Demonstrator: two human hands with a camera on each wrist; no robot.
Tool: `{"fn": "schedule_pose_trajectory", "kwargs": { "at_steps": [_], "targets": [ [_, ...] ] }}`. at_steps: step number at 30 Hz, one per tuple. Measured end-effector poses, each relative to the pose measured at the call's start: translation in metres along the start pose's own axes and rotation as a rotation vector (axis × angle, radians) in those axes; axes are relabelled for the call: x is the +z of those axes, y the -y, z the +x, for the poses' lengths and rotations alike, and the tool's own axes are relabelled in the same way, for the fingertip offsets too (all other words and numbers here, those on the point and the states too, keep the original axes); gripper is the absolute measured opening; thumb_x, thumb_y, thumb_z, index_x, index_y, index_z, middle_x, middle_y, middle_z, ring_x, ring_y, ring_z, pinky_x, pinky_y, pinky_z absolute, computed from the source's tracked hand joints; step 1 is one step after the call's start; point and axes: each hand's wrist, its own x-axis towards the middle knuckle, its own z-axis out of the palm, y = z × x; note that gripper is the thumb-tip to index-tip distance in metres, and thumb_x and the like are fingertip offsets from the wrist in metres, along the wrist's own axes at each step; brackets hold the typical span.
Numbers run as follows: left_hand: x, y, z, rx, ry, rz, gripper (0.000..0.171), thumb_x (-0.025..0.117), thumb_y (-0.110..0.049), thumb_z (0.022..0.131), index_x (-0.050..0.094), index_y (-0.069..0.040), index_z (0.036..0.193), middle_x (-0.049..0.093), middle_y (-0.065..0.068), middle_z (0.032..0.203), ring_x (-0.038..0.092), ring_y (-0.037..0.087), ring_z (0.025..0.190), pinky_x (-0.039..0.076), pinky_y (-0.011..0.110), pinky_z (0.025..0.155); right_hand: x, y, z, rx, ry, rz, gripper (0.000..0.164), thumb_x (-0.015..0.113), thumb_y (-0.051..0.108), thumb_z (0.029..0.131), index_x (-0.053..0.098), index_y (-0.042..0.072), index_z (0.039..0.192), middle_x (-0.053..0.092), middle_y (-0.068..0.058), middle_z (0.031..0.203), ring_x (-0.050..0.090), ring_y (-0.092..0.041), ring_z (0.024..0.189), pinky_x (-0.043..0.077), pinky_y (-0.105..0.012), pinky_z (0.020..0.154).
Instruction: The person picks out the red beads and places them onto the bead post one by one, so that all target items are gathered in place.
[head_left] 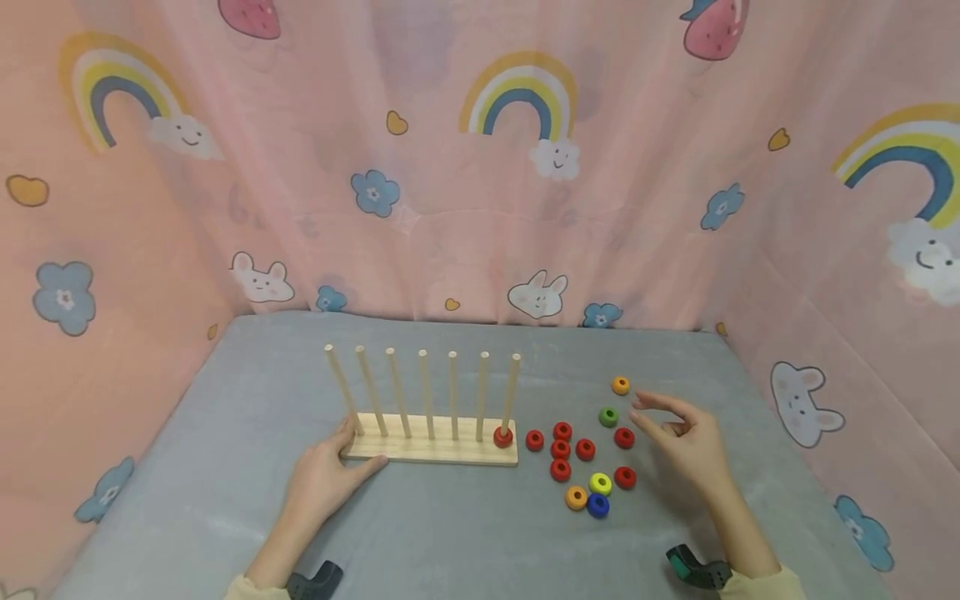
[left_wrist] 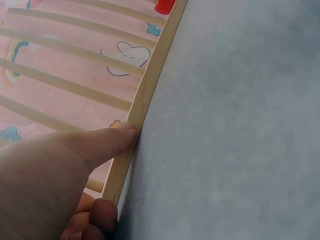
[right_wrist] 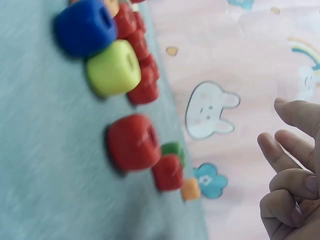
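Observation:
My left hand grips the left end of a wooden peg rack, thumb along its front edge and fingers at the end. The rack carries several upright pegs. A red bead sits at the foot of its rightmost peg. To the right of the loose beads, my right hand hovers with thumb and forefinger apart, holding nothing. Nearest to it are a red bead, a green bead and an orange bead. In the right wrist view its other fingers are bent.
Between rack and right hand lie several more red beads. Closer to me are a yellow bead, a blue bead and another orange bead. A grey cloth covers the table, with a pink patterned curtain around it.

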Motion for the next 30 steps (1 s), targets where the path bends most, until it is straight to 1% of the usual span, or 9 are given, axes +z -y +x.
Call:
{"fn": "schedule_pose_trajectory", "kwargs": {
  "at_steps": [3,6,8,11,13,19,21,26,30],
  "targets": [
    [0.0,0.0,0.0,-0.004,0.002,-0.003,0.091,0.086,-0.049,0.087,0.052,0.006,0.15,0.049,0.022,0.157,0.054,0.048,0.138,0.051,0.064,0.105,-0.002,-0.009,-0.005,-0.004,-0.011,0.009,0.034,0.08,0.006,0.096,0.073,-0.003,0.128,0.074,0.021,0.105,0.027,-0.004,0.038,0.031,-0.033,0.037],
    [0.0,0.0,0.0,-0.006,0.004,-0.008,0.091,0.086,-0.05,0.087,0.052,0.006,0.151,0.048,0.022,0.158,0.053,0.048,0.139,0.05,0.064,0.105,-0.005,-0.018,-0.009,0.033,-0.021,-0.015,0.035,0.079,0.01,0.097,0.073,-0.003,0.129,0.075,0.019,0.106,0.028,-0.002,0.038,0.032,-0.032,0.036],
    [0.0,0.0,0.0,-0.002,0.006,-0.008,0.092,0.086,-0.05,0.087,0.052,0.006,0.151,0.048,0.022,0.158,0.053,0.048,0.139,0.051,0.064,0.104,-0.005,-0.022,-0.011,0.078,-0.032,-0.039,0.037,0.08,0.015,0.098,0.073,-0.001,0.13,0.078,0.011,0.108,0.028,-0.001,0.038,0.033,-0.031,0.037],
    [0.0,0.001,0.0,0.001,0.005,-0.011,0.091,0.086,-0.049,0.087,0.052,0.006,0.151,0.048,0.022,0.158,0.053,0.048,0.139,0.051,0.064,0.104,-0.004,-0.029,-0.013,0.13,-0.048,-0.064,0.039,0.081,0.021,0.097,0.074,0.001,0.13,0.08,-0.008,0.114,0.031,-0.003,0.04,0.036,-0.029,0.039],
    [0.0,0.002,0.001,0.003,0.004,-0.013,0.09,0.087,-0.048,0.087,0.052,0.006,0.151,0.048,0.021,0.157,0.053,0.047,0.139,0.051,0.063,0.105,-0.003,-0.034,-0.014,0.149,-0.056,-0.069,0.04,0.081,0.022,0.097,0.074,0.001,0.13,0.079,-0.013,0.116,0.033,-0.003,0.041,0.037,-0.029,0.04],
    [0.003,0.002,0.002,0.013,0.009,-0.008,0.091,0.086,-0.051,0.087,0.053,0.006,0.15,0.049,0.021,0.157,0.054,0.047,0.138,0.052,0.062,0.103,-0.001,-0.049,-0.019,0.198,-0.087,-0.052,0.04,0.082,0.019,0.096,0.073,-0.001,0.13,0.078,0.014,0.106,0.038,-0.007,0.039,0.038,-0.028,0.041],
    [0.003,0.002,0.002,0.011,0.017,-0.011,0.092,0.085,-0.052,0.087,0.052,0.006,0.151,0.048,0.021,0.158,0.054,0.047,0.139,0.052,0.062,0.104,-0.001,-0.052,-0.02,0.206,-0.096,-0.068,0.039,0.082,0.018,0.095,0.074,0.0,0.13,0.079,0.007,0.108,0.042,-0.01,0.04,0.039,-0.028,0.042],
    [0.003,0.002,0.0,0.009,0.006,-0.017,0.093,0.086,-0.05,0.087,0.051,0.006,0.151,0.049,0.022,0.156,0.055,0.048,0.137,0.053,0.063,0.102,0.001,-0.06,-0.018,0.231,-0.052,-0.133,0.041,0.081,0.024,0.098,0.073,0.0,0.131,0.074,-0.024,0.124,0.039,-0.007,0.042,0.039,-0.027,0.042],
    [0.0,0.002,0.0,0.012,-0.003,-0.009,0.091,0.087,-0.049,0.087,0.052,0.006,0.151,0.049,0.022,0.156,0.055,0.049,0.136,0.053,0.064,0.102,0.004,-0.063,-0.017,0.235,-0.007,-0.147,0.044,0.081,0.026,0.097,0.072,0.0,0.131,0.073,-0.025,0.126,0.033,-0.003,0.044,0.036,-0.027,0.04]
  ]
}}
